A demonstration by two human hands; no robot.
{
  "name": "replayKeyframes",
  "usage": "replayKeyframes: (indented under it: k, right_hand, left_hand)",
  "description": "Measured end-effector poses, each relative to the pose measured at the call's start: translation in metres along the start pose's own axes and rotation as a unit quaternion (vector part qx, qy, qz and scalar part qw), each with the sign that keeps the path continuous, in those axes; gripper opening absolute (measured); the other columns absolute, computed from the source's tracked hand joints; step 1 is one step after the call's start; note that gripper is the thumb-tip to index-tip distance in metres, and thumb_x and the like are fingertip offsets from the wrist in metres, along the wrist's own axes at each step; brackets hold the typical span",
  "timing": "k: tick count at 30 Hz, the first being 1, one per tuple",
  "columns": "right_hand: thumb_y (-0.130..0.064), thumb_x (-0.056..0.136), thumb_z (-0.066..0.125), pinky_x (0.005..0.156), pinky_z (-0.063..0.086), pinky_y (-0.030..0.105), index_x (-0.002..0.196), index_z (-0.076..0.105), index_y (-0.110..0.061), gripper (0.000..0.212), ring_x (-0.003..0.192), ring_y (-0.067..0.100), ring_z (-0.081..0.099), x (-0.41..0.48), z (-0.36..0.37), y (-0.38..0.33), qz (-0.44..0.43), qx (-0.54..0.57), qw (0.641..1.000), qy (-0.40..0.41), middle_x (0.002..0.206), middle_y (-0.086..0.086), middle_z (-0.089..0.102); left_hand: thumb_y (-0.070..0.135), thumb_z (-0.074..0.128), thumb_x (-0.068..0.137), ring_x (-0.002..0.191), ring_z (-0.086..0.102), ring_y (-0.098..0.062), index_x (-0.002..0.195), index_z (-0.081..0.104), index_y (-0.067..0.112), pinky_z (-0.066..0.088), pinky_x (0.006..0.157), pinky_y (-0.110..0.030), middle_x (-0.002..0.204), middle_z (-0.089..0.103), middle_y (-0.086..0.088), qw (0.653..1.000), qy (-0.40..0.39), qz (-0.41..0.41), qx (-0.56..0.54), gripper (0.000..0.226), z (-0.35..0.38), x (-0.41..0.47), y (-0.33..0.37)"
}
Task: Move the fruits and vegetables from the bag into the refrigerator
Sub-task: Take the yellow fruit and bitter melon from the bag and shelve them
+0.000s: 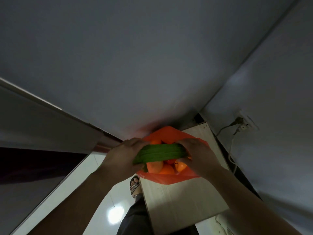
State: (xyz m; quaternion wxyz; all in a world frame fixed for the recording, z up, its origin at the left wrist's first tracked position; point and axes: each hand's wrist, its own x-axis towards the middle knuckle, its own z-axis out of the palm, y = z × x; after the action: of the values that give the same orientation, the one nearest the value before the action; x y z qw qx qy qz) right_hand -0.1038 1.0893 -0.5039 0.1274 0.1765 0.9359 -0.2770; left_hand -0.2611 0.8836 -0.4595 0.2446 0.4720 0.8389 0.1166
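Green vegetable bundle point(160, 152) | just above orange bag point(162, 133) mouth, over the oranges point(166, 168) inside it | left grip point(121, 155) and right grip point(198, 155) each curled round one end | likely light, bendy, bruisable | hold both ends, supporting the middle

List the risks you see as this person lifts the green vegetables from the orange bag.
1. The left hand and right hand grip the green vegetables only at the ends, so a piece from the middle may slip out.
2. The orange bag lies open at the wooden stand's edge, so loose oranges could roll off, possibly onto the foot below.
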Motion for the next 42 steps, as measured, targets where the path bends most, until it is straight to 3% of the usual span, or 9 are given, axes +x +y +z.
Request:
replayKeyframes:
  k: [7, 10, 17, 21, 27, 30, 33, 37, 42]
  right_hand:
    - [-0.043, 0.077, 0.069, 0.104, 0.033, 0.036, 0.128, 0.049, -0.028, 0.057, 0.122, 0.017, 0.047, -0.008, -0.005, 0.004, 0.033, -0.017, 0.999, 0.019, 0.130, -0.007, 0.054]
    - [-0.046, 0.074, 0.070, 0.108, 0.026, 0.044, 0.132, 0.048, -0.026, 0.065, 0.124, 0.020, 0.048, -0.003, -0.001, -0.018, -0.011, -0.032, 0.998, 0.045, 0.131, -0.003, 0.056]
    - [-0.040, 0.085, 0.062, 0.094, 0.028, 0.017, 0.133, 0.046, -0.022, 0.054, 0.117, 0.014, 0.052, 0.006, 0.011, -0.050, -0.062, 0.051, 0.997, 0.006, 0.130, -0.002, 0.055]
    - [-0.037, 0.088, 0.058, 0.097, 0.029, 0.019, 0.135, 0.043, -0.025, 0.051, 0.122, 0.013, 0.046, 0.006, 0.011, -0.043, -0.055, 0.050, 0.997, 0.011, 0.135, -0.004, 0.049]
    - [-0.034, 0.085, 0.063, 0.102, 0.039, 0.029, 0.134, 0.043, -0.026, 0.054, 0.123, 0.014, 0.045, 0.000, 0.001, -0.018, -0.016, 0.057, 0.998, 0.023, 0.137, -0.005, 0.046]
    - [-0.034, 0.083, 0.065, 0.098, 0.042, 0.029, 0.133, 0.045, -0.022, 0.055, 0.119, 0.015, 0.049, -0.005, -0.003, -0.006, -0.001, 0.069, 0.997, 0.029, 0.134, -0.003, 0.049]
    - [-0.032, 0.081, 0.069, 0.094, 0.042, 0.029, 0.130, 0.049, -0.018, 0.054, 0.114, 0.019, 0.053, -0.008, -0.003, 0.002, 0.009, 0.078, 0.996, 0.043, 0.129, 0.002, 0.053]
    - [-0.029, 0.081, 0.070, 0.091, 0.039, 0.025, 0.128, 0.049, -0.016, 0.053, 0.109, 0.016, 0.053, -0.011, -0.002, 0.009, 0.026, 0.110, 0.992, 0.054, 0.124, 0.001, 0.056]
    - [-0.021, 0.077, 0.075, 0.084, 0.036, 0.022, 0.124, 0.052, -0.016, 0.053, 0.101, 0.012, 0.052, -0.014, -0.014, 0.018, 0.040, 0.171, 0.979, 0.107, 0.112, -0.004, 0.055]
  left_hand:
    - [0.035, 0.072, 0.070, 0.100, 0.058, -0.011, 0.119, 0.056, 0.035, 0.045, 0.074, -0.022, 0.114, 0.061, 0.012, 0.998, 0.038, 0.001, -0.049, 0.051, 0.005, 0.000, 0.011]
    - [0.031, 0.074, 0.069, 0.100, 0.057, -0.013, 0.115, 0.059, 0.033, 0.043, 0.074, -0.021, 0.113, 0.063, 0.010, 0.998, 0.050, 0.012, -0.037, 0.048, 0.009, 0.002, 0.013]
    - [0.031, 0.075, 0.070, 0.098, 0.054, -0.007, 0.112, 0.055, 0.039, 0.040, 0.076, -0.013, 0.111, 0.060, 0.015, 0.996, 0.049, 0.010, -0.080, 0.047, 0.010, -0.001, 0.011]
    - [0.028, 0.076, 0.071, 0.096, 0.049, 0.002, 0.114, 0.053, 0.041, 0.046, 0.077, -0.010, 0.109, 0.046, 0.023, 0.991, 0.068, 0.000, -0.116, 0.050, 0.010, -0.007, 0.007]
    - [0.017, 0.075, 0.070, 0.091, 0.058, 0.003, 0.110, 0.058, 0.039, 0.052, 0.077, -0.018, 0.105, 0.057, 0.022, 0.982, 0.087, -0.031, -0.165, 0.048, 0.005, -0.013, -0.003]
    - [0.017, 0.076, 0.073, 0.078, 0.065, -0.002, 0.091, 0.063, 0.039, 0.056, 0.071, -0.025, 0.091, 0.066, 0.017, 0.967, 0.092, -0.071, -0.228, 0.030, 0.001, -0.012, 0.000]
    - [0.018, 0.075, 0.075, 0.072, 0.066, -0.001, 0.072, 0.063, 0.040, 0.054, 0.070, -0.020, 0.078, 0.069, 0.017, 0.952, 0.115, -0.112, -0.259, 0.026, -0.001, -0.011, 0.007]
    - [0.017, 0.073, 0.077, 0.074, 0.065, 0.000, 0.069, 0.064, 0.033, 0.050, 0.070, -0.012, 0.074, 0.070, 0.013, 0.936, 0.120, -0.138, -0.300, 0.020, 0.003, -0.010, 0.013]
    - [0.019, 0.068, 0.082, 0.079, 0.065, -0.001, 0.074, 0.062, 0.027, 0.051, 0.076, -0.018, 0.078, 0.070, 0.010, 0.922, 0.128, -0.166, -0.326, 0.013, 0.010, -0.007, 0.015]
